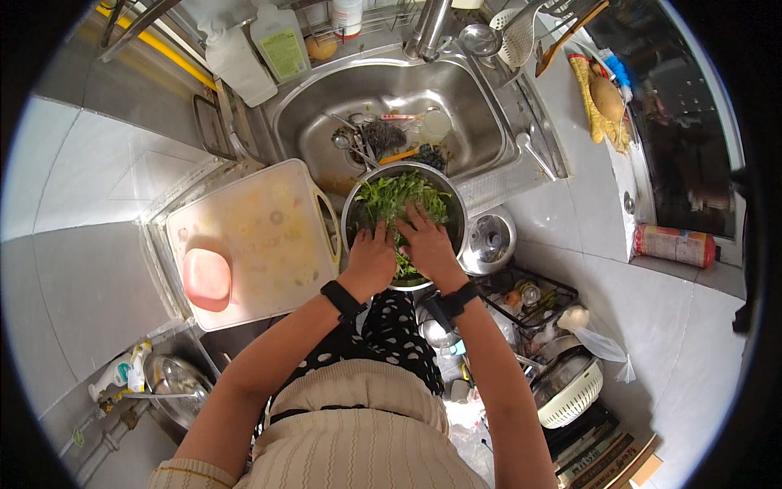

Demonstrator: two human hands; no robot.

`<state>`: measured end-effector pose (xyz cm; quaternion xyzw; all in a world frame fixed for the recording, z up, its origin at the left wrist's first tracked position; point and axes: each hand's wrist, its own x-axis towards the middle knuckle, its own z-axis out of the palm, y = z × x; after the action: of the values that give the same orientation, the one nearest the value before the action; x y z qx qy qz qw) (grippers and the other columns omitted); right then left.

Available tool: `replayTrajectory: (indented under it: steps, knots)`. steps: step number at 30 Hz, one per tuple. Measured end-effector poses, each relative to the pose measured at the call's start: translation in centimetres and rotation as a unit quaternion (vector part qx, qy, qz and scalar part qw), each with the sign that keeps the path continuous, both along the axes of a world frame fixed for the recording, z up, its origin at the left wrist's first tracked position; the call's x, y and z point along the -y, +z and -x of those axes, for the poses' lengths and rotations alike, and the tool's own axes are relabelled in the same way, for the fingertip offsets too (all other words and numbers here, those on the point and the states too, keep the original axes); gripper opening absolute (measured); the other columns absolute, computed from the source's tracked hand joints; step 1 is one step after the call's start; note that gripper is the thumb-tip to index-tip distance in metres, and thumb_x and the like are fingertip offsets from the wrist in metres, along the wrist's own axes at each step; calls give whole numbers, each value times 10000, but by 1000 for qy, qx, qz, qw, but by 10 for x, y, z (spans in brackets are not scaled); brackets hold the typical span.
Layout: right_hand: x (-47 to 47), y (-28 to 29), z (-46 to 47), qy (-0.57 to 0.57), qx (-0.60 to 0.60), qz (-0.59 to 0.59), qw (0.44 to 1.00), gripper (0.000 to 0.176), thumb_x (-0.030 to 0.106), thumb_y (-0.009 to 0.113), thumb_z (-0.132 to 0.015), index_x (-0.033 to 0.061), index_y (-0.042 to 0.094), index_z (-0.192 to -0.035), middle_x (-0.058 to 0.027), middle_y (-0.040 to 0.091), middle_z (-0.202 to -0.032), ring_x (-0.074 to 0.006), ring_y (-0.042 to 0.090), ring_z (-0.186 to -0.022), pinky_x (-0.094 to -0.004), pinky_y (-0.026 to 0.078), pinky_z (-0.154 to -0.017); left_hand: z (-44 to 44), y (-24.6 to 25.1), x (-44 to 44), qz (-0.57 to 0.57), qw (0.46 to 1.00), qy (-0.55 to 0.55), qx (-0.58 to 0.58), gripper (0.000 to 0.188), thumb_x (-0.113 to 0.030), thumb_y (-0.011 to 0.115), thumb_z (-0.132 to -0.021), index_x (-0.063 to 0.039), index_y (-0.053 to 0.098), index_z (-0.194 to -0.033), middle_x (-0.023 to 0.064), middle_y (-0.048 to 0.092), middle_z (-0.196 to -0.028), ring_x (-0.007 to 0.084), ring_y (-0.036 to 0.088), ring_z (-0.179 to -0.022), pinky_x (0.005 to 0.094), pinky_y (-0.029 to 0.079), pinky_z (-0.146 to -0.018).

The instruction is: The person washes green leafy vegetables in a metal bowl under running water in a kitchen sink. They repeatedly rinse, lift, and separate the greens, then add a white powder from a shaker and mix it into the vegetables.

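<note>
A round steel bowl [349, 214] holds leafy greens [403, 189] and what looks like water. It stands at the front rim of the steel sink [489, 122]. My left hand [371, 257] reaches in over the near left side, fingertips down among the leaves; its grip there is hidden. Beside it, my right hand [427, 244] rests on the greens with the fingers spread. Each wrist bears a black band.
A cutting board [263, 244] with a pink container [208, 279] lies left. The sink basin holds cutlery, a dark scouring pad [383, 137] and a cup [435, 126]. A pot lid [489, 240] and wire rack [550, 299] are right. White jugs [281, 43] stand behind.
</note>
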<state>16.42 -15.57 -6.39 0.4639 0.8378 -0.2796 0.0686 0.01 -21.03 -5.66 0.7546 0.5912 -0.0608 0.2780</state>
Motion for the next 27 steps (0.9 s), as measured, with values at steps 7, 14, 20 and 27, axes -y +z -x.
replayTrajectory:
  steps: [7,14,20,27]
  knots:
    - [18,7,-7,-75,38,-28,996,760,218,754,-878,148,404,-1549,-212,243,-1650,-478,348,-1449,-554,435,-1075,2,0,11,-35,997,53,50,607,-235,668,-940,123,487,-1395,325,385,-1507,490,456,-1342,529,433,-1094]
    - [7,5,-6,-172,-166,32,971,557,-21,742,-818,48,577,-1345,-237,494,-1437,-470,527,-1266,-468,498,-1023,11,19,-16,84,983,64,150,434,-108,693,-909,17,567,-1305,356,338,-1508,503,449,-1325,538,471,-1044]
    - [19,27,-7,-24,-137,-26,990,535,41,740,-813,58,606,-1330,-147,480,-1488,-410,528,-1301,-482,491,-1017,21,22,-39,-158,976,59,140,384,-62,690,-870,-15,584,-1236,328,414,-1414,486,454,-1308,532,469,-1035]
    - [31,11,2,-81,-88,78,990,626,143,781,-844,153,555,-1427,-124,269,-1663,-479,369,-1438,-526,374,-1167,10,-8,-43,-32,994,76,73,526,-146,687,-918,-131,526,-1419,323,407,-1396,537,454,-1225,578,401,-1063]
